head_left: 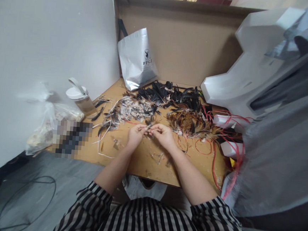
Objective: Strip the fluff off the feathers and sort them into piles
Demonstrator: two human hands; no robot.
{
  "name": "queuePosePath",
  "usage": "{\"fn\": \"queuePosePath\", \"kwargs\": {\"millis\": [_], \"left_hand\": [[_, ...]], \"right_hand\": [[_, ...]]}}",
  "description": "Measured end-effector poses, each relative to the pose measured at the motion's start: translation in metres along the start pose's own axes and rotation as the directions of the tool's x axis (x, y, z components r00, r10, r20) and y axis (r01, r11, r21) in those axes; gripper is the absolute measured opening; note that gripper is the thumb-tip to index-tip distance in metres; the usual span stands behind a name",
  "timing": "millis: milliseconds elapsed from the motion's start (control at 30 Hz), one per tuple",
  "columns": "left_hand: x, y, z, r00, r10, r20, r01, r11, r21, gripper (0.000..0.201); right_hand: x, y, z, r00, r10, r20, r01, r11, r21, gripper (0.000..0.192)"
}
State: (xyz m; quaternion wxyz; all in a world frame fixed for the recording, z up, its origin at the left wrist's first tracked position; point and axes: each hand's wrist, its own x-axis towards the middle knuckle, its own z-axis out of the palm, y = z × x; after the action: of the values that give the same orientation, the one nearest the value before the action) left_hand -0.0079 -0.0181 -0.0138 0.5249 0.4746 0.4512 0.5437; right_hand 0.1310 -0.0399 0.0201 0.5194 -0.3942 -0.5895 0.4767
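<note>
A small feather piece [150, 126] is pinched between the left hand [136, 134] and the right hand [164, 134], both closed around it above the wooden table [139, 164]. Behind the hands, a grey-white feather pile [130, 110], a black feather pile [171, 95] and a brown feather pile [189, 123] are spread. Red wires [215, 149] are seen at the right, and a silver bag [136, 59] is leaned against the cardboard wall [191, 43].
</note>
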Motion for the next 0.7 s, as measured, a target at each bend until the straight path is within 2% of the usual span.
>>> {"fn": "queuePosePath", "kwargs": {"millis": [100,167,233,367,433,500,567,700], "left_hand": [[-0.004,-0.002,0.0,0.991,0.092,0.099,-0.109,0.977,0.184,0.012],[-0.007,-0.004,0.001,0.976,0.11,0.186,-0.165,0.936,0.311,0.01],[-0.009,-0.005,0.002,0.958,0.099,0.268,-0.198,0.905,0.375,0.011],[-0.016,0.0,0.006,0.883,0.074,0.464,-0.229,0.93,0.288,0.015],[-0.019,0.006,0.007,0.839,0.032,0.544,-0.167,0.965,0.2,0.017],[-0.022,0.013,0.008,0.823,-0.006,0.568,-0.084,0.988,0.133,0.02],[-0.022,0.019,0.007,0.841,-0.021,0.54,-0.028,0.996,0.082,0.023],[-0.017,0.022,0.007,0.928,-0.013,0.372,0.032,0.998,-0.045,0.022]], "right_hand": [[-0.005,-0.013,-0.005,0.987,-0.109,0.117,0.133,0.966,-0.221,0.014],[-0.006,-0.019,-0.012,0.974,-0.117,0.192,0.175,0.931,-0.321,0.014],[-0.004,-0.022,-0.02,0.969,-0.095,0.229,0.17,0.926,-0.336,0.014],[0.002,-0.02,-0.031,0.973,-0.013,0.23,0.055,0.982,-0.179,0.016],[0.005,-0.017,-0.034,0.978,0.019,0.209,0.001,0.995,-0.098,0.018],[0.008,-0.012,-0.035,0.984,0.047,0.171,-0.038,0.998,-0.057,0.019],[0.01,-0.007,-0.036,0.988,0.074,0.135,-0.069,0.997,-0.043,0.02],[0.013,0.003,-0.03,0.994,0.084,0.066,-0.082,0.996,-0.037,0.014]]}}
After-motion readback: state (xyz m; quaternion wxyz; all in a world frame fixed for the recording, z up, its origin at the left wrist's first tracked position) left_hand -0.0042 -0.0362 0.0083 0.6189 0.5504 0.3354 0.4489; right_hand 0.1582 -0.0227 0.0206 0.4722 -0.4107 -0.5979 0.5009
